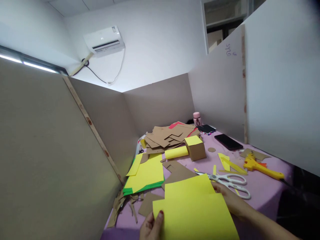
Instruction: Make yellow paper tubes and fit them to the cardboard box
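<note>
Two yellow sheets (pixel 195 213), one overlapping the other, are held up at the near edge of the table. My left hand (pixel 152 226) pinches their lower left side, with the thumb on top. My right hand (pixel 226 198) grips the right edge, its fingers partly behind the paper. White-handled scissors (pixel 230 183) lie just beyond my right hand. Further back stands a brown cardboard box (pixel 197 151) with a yellow top, beside a yellow roll (pixel 176 152). A stack of yellow and green sheets (pixel 147 171) rests to the left.
Cardboard pieces (pixel 165 135) are heaped at the back. A yellow glue gun (pixel 262 168), yellow strips (pixel 225 162) and a black phone (pixel 228 142) lie on the right. A pink bottle (pixel 197 119) stands at the far end. Cardboard scraps (pixel 116 208) lie near left. Partitions (pixel 160 103) enclose the table.
</note>
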`<state>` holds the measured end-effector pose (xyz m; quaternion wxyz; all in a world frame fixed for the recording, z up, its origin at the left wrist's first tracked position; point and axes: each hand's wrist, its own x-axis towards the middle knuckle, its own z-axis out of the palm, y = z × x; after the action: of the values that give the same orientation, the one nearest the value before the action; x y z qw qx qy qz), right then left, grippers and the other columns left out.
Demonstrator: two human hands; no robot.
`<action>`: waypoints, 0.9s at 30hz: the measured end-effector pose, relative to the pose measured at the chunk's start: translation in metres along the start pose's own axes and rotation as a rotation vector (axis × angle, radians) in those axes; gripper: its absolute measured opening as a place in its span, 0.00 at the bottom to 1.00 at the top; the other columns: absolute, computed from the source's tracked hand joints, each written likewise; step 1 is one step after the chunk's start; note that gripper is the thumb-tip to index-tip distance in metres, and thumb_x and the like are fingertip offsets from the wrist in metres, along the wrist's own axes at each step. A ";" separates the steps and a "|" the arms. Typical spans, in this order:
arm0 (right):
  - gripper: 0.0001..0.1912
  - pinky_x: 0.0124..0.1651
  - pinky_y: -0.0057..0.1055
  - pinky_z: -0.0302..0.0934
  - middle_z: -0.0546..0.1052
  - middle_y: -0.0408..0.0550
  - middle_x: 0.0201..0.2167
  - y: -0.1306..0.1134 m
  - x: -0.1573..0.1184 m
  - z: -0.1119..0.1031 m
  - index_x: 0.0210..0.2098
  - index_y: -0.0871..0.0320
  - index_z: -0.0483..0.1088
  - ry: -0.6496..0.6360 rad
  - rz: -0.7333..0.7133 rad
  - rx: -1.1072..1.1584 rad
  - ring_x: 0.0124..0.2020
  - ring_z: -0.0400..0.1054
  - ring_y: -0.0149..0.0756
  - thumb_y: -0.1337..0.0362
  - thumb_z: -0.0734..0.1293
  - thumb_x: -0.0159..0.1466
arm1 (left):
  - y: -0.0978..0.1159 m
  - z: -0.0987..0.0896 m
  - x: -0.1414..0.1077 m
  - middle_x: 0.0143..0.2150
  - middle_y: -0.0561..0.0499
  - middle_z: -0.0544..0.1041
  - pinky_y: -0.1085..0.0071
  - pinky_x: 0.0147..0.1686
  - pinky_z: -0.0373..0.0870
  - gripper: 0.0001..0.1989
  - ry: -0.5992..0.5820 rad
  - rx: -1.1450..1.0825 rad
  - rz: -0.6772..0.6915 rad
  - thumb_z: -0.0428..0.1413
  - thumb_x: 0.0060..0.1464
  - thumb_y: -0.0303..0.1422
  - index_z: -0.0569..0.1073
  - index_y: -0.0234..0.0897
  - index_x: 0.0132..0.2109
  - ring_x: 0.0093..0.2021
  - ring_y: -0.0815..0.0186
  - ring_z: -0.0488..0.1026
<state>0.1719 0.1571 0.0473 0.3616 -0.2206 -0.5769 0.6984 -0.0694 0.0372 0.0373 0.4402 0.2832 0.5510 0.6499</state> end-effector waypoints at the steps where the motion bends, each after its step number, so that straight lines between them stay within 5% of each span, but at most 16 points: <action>1: 0.22 0.42 0.40 0.66 0.82 0.52 0.40 0.001 0.000 0.000 0.46 0.57 0.75 -0.014 -0.008 -0.011 0.40 0.75 0.50 0.60 0.73 0.52 | 0.003 0.001 0.004 0.34 0.44 0.82 0.64 0.34 0.73 0.23 -0.004 0.014 -0.002 0.66 0.35 0.47 0.76 0.34 0.34 0.36 0.53 0.78; 7: 0.22 0.40 0.38 0.65 0.83 0.47 0.36 0.015 0.000 -0.005 0.45 0.55 0.75 -0.006 0.067 0.068 0.39 0.76 0.48 0.57 0.73 0.52 | 0.020 0.021 0.036 0.34 0.43 0.82 0.65 0.31 0.72 0.20 -0.037 0.314 0.122 0.58 0.45 0.46 0.75 0.32 0.37 0.34 0.54 0.78; 13: 0.21 0.40 0.35 0.62 0.83 0.48 0.33 0.017 0.001 -0.008 0.41 0.57 0.77 0.031 0.080 0.107 0.34 0.76 0.44 0.50 0.71 0.53 | 0.011 0.030 0.062 0.35 0.41 0.81 0.64 0.35 0.72 0.21 0.003 0.466 0.215 0.57 0.44 0.47 0.75 0.31 0.36 0.38 0.51 0.77; 21: 0.30 0.48 0.39 0.62 0.82 0.51 0.42 0.021 0.003 -0.012 0.46 0.55 0.74 0.086 0.088 0.144 0.44 0.74 0.48 0.41 0.67 0.53 | 0.004 0.028 0.068 0.33 0.42 0.81 0.64 0.36 0.70 0.19 0.040 0.544 0.276 0.57 0.44 0.45 0.75 0.31 0.34 0.37 0.51 0.76; 25: 0.34 0.38 0.35 0.66 0.81 0.53 0.44 0.011 0.000 -0.009 0.53 0.56 0.68 0.108 0.177 0.240 0.43 0.75 0.46 0.38 0.57 0.59 | 0.005 0.027 0.064 0.31 0.44 0.80 0.66 0.34 0.70 0.19 0.076 0.528 0.310 0.57 0.44 0.45 0.74 0.32 0.34 0.35 0.53 0.75; 27: 0.31 0.38 0.34 0.66 0.81 0.53 0.44 0.003 -0.002 -0.004 0.53 0.57 0.67 0.104 0.127 0.252 0.42 0.75 0.46 0.41 0.62 0.59 | 0.004 0.027 0.060 0.31 0.45 0.79 0.66 0.33 0.70 0.18 0.088 0.509 0.324 0.57 0.45 0.45 0.73 0.32 0.35 0.34 0.55 0.75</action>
<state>0.1751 0.1577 0.0437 0.3709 -0.2453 -0.4502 0.7743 -0.0744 0.1033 0.0409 0.2214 0.4404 0.6624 0.5642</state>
